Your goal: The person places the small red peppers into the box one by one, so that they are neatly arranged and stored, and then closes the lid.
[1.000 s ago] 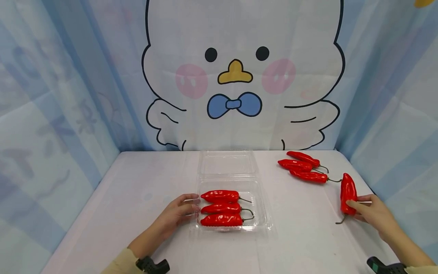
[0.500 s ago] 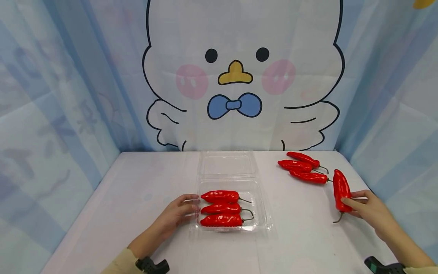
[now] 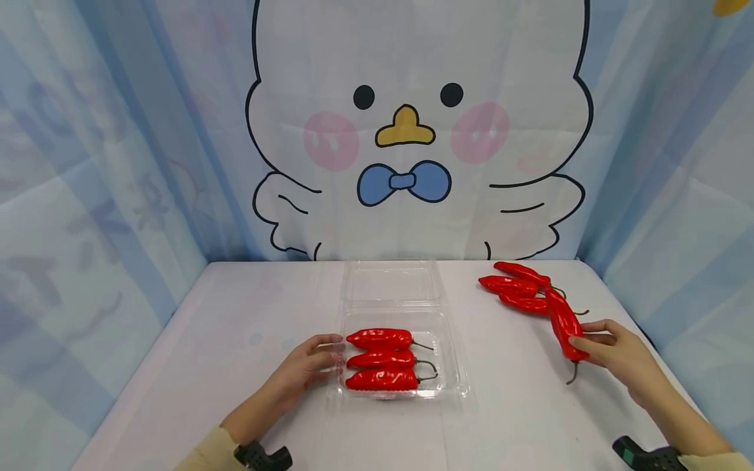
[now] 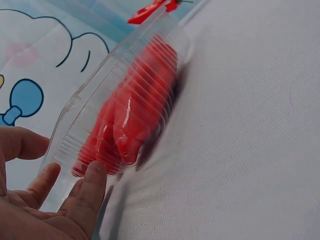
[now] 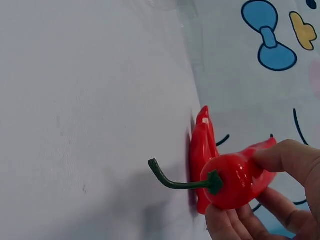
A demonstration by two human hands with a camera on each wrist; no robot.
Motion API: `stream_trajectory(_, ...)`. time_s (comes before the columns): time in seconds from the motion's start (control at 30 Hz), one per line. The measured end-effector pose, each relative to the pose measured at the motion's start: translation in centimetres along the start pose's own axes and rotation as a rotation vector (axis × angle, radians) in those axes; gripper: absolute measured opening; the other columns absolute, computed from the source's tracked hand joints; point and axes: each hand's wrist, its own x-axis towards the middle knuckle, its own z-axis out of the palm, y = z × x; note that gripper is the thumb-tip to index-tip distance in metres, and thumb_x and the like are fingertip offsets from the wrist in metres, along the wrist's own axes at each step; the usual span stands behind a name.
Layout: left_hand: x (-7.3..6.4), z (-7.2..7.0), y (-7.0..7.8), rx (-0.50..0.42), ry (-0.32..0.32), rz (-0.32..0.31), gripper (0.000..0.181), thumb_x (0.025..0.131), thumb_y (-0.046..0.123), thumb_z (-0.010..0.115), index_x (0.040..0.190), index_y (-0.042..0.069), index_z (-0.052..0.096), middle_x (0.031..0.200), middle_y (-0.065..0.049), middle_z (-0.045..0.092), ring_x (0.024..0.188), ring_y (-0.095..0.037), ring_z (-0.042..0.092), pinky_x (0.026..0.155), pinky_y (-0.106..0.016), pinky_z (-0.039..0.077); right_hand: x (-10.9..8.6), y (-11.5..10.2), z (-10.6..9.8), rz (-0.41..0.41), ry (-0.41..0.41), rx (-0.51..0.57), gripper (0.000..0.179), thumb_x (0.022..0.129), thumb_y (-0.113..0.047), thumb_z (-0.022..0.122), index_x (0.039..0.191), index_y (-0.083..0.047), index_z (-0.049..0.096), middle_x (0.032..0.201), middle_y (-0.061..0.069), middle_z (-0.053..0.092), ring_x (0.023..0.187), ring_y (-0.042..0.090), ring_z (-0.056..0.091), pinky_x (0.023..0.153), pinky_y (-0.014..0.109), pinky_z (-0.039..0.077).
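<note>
Pinching 1 red pepper (image 3: 563, 326) between thumb and fingers near its stem end, right hand (image 3: 618, 356) is well to the right of the plastic box (image 3: 453, 373). Left hand (image 3: 306, 366) touches the box's left wall with fingers loosely extended, not clenched. Step in hand looks like a carry: grip seems best light but firm, as the skin looks slick, and the pepper is probably best lifted over the 3 loose peppers (image 3: 508, 284), right of the box and farther back, so its tip doesn't nudge them. Tip overlaps them in the head view; can't tell if touching. Light fingertip contact seems enough for the box; a hard push might slide it. Box is thin, clear, ribbed-sided, its lid (image 3: 391, 284) lying open behind it on the white cloth-like table (image 3: 247, 320). Inside, 3 packed peppers (image 3: 383, 359) lie parallel, stems right. All peppers glossy, wrinkled, tapering; held one's green stem (image 5: 182, 185) is hooked, so could snag.
</note>
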Motion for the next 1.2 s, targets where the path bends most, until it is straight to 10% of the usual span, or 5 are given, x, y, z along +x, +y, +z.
stream_trajectory(0.73, 0.1, 0.0, -0.2, -0.001, 0.003, 0.001, 0.049, 0.097, 0.016, 0.066, 0.142, 0.004, 0.052, 0.146, -0.021, 0.057, 0.111, -0.023, 0.067, 0.102, -0.045, 0.056, -0.9, -3.0, 1.5, -0.098, -0.023, -0.051, 0.075, 0.098, -0.041, 0.069, 0.149, 0.009, 0.044, 0.146, 0.039, 0.045, 0.124, 0.051, 0.051, 0.093, 0.052, 0.06)
stream_trajectory(1.2, 0.0, -0.1, -0.2, -0.004, -0.013, 0.011, 0.05, 0.098, 0.017, 0.065, 0.144, 0.004, 0.051, 0.147, -0.023, 0.055, 0.113, -0.024, 0.066, 0.102, -0.043, 0.056, -1.1, -4.5, 2.4, -0.16, -0.056, -0.075, 0.07, 0.097, -0.04, 0.07, 0.146, 0.007, 0.051, 0.14, 0.036, 0.051, 0.119, 0.044, 0.051, 0.076, 0.028, 0.056)
